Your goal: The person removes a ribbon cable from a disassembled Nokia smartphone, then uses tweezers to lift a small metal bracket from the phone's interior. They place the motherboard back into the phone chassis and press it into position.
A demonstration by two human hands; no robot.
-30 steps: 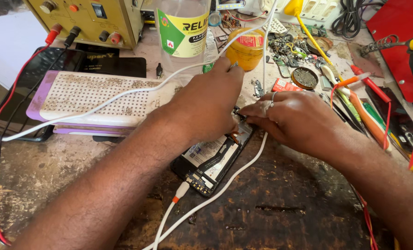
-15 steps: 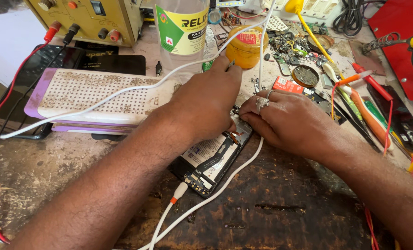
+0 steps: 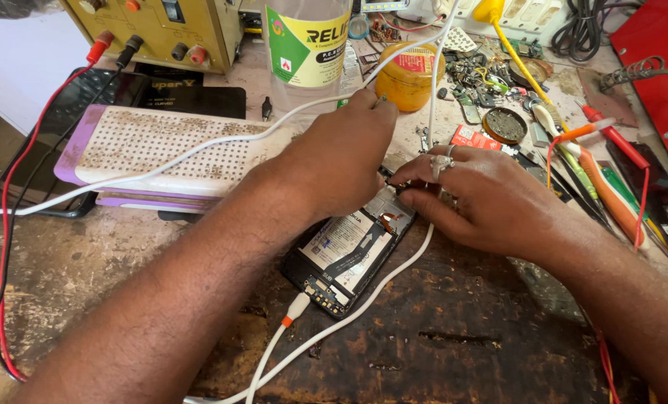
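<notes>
While hands work an opened phone (image 3: 349,258), yellow-green labelled bottle (image 3: 307,45) behind, orange jar (image 3: 409,75) beside.

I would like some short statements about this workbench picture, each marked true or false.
1. Both hands meet at the upper end of the opened phone. True.
2. The right hand wears a ring. True.
3. The white cable is plugged into the phone's lower end. False: its orange-tipped plug lies on the bench beside it.
4. The left hand holds the yellow jar. False: the jar stands apart, behind it.
5. The perforated white pad lies left of the phone. True.
</notes>
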